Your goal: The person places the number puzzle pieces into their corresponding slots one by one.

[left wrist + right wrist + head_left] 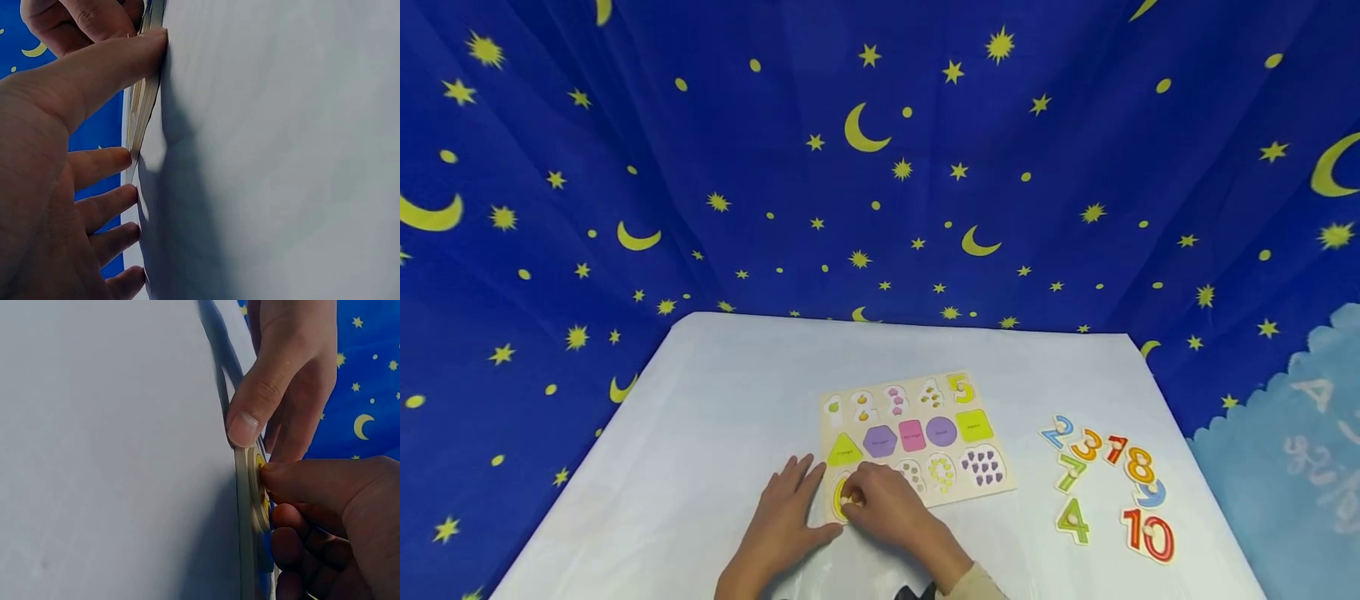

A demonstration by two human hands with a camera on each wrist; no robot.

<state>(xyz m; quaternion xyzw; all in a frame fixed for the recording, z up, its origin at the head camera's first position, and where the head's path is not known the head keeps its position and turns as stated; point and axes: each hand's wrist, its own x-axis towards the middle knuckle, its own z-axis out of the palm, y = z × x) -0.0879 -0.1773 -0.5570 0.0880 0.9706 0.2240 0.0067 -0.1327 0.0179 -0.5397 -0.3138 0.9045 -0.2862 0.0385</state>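
Note:
A wooden number puzzle board [958, 497] lies on the white table. At its near left corner my right hand [883, 504] pinches a yellow puzzle piece [254, 484] between thumb and fingers. Part of this piece is covered by the fingers; in the right wrist view it sits close against the board's face. My left hand [782, 510] rests palm down beside that corner, fingers spread, and its thumb [134, 53] touches the board's edge. A yellow 5 [961, 388] lies in the board's far right corner.
To the right of the board lie several loose number pieces with knobs, among them a blue 2 [1057, 431], a green 4 [1073, 522] and a red 10 [1148, 535]. A blue cloth with stars and moons [880, 167] hangs behind the white table [700, 433].

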